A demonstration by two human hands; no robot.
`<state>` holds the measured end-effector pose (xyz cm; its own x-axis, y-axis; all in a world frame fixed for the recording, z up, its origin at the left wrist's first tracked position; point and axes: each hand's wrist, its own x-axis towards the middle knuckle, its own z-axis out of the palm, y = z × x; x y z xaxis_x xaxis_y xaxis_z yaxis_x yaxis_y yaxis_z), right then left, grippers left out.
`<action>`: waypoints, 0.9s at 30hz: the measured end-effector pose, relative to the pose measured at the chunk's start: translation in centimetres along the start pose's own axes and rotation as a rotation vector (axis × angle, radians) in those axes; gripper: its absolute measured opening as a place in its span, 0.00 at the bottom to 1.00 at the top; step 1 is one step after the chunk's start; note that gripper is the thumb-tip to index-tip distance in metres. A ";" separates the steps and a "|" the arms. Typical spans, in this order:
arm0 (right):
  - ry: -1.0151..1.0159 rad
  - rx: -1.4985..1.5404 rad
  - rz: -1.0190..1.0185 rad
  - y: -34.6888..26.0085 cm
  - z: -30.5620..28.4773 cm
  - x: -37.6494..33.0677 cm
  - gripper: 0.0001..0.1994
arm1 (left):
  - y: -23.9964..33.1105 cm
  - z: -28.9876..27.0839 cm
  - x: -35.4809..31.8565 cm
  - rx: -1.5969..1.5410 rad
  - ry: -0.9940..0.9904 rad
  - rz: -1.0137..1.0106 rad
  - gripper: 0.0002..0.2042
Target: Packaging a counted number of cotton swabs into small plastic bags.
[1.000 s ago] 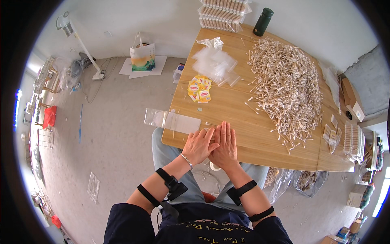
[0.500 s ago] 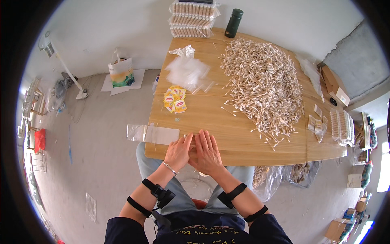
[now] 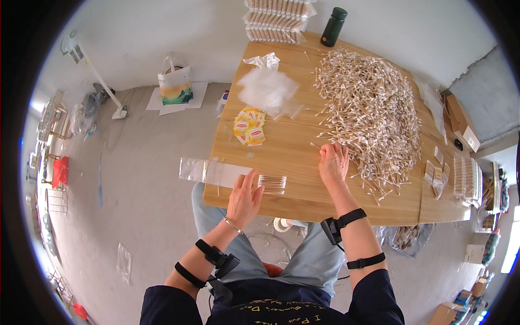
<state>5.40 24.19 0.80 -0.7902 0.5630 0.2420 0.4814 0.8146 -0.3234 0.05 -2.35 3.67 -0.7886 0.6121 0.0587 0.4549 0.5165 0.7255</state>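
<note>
My left hand (image 3: 245, 201) rests at the near table edge with its fingers apart, thumb beside a small row of cotton swabs (image 3: 272, 184) laid side by side. Partly under those fingers lies a flat white strip (image 3: 235, 175) joined to a clear plastic bag (image 3: 193, 169), which overhangs the left edge. My right hand (image 3: 334, 162) is closed at the near-left fringe of a big heap of loose cotton swabs (image 3: 371, 103). One swab (image 3: 316, 145) pokes out at its pinched fingertips; the fingers partly hide it.
Yellow-and-white packets (image 3: 249, 127) and a pile of clear bags (image 3: 266, 91) lie on the table's (image 3: 292, 146) left side. Filled swab packs (image 3: 276, 21) and a dark green bottle (image 3: 333, 27) stand at the back. More packs (image 3: 467, 176) sit at the right.
My hands have parted, uncovering the row of swabs. The right hand has moved right and away from me to the heap and closed on a swab; the left stays beside the row.
</note>
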 end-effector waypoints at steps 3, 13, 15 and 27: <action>-0.003 -0.025 -0.038 -1.1 -0.1 0.1 0.02 | -0.6 1.2 0.6 -0.075 0.096 -0.043 0.22; -0.375 0.154 -0.344 -8.7 -0.3 -3.8 0.04 | -1.5 1.7 0.7 -0.244 0.220 -0.095 0.19; -0.295 0.168 -0.349 -8.7 -0.5 -4.6 0.15 | -2.5 2.3 1.0 -0.353 0.262 -0.084 0.18; -0.496 -0.137 -0.453 -10.4 -1.1 -10.0 0.47 | -2.3 4.2 -0.1 -0.999 0.225 -0.109 0.21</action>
<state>8.74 10.18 2.80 -0.9895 0.0587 -0.1323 0.0801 0.9834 -0.1628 0.82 -1.06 -0.90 -0.9111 0.4121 0.0106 -0.0944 -0.2336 0.9677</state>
